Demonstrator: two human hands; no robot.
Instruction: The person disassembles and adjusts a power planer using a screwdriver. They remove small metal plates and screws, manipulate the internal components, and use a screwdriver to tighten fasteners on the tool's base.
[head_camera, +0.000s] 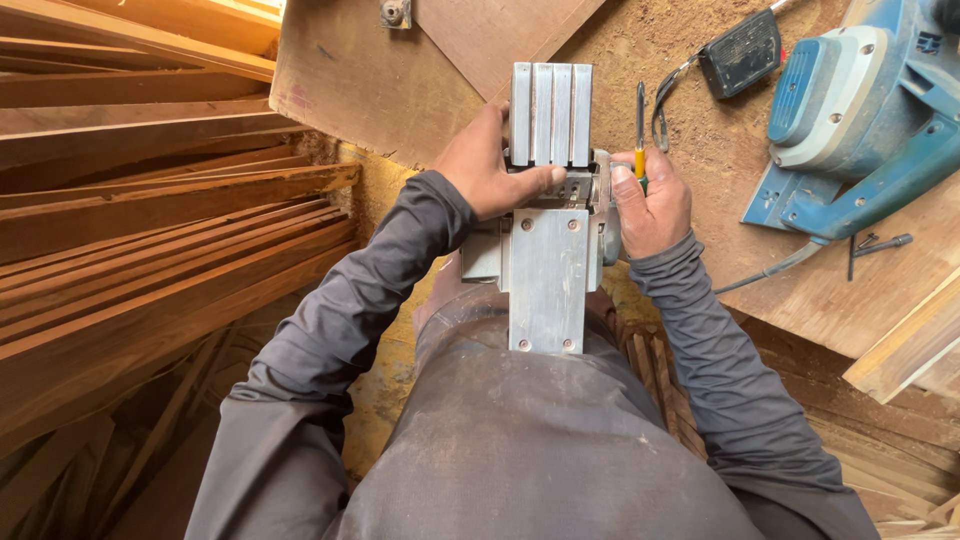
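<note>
A grey metal power planer (547, 265) lies upside down in front of me, its flat sole plates facing up and its near end resting against my body. My left hand (490, 168) holds its left side, thumb laid across the gap between the two plates. My right hand (650, 205) grips the planer's right side and also holds a small screwdriver (640, 130) with a yellow-and-green handle, its tip pointing away from me.
A blue electric planer (865, 110) sits at the far right on the sawdust-covered wooden bench (640, 45), with a black plug and cable (742, 52) and loose screws (880, 243) near it. Stacked wooden planks (150, 230) fill the left side.
</note>
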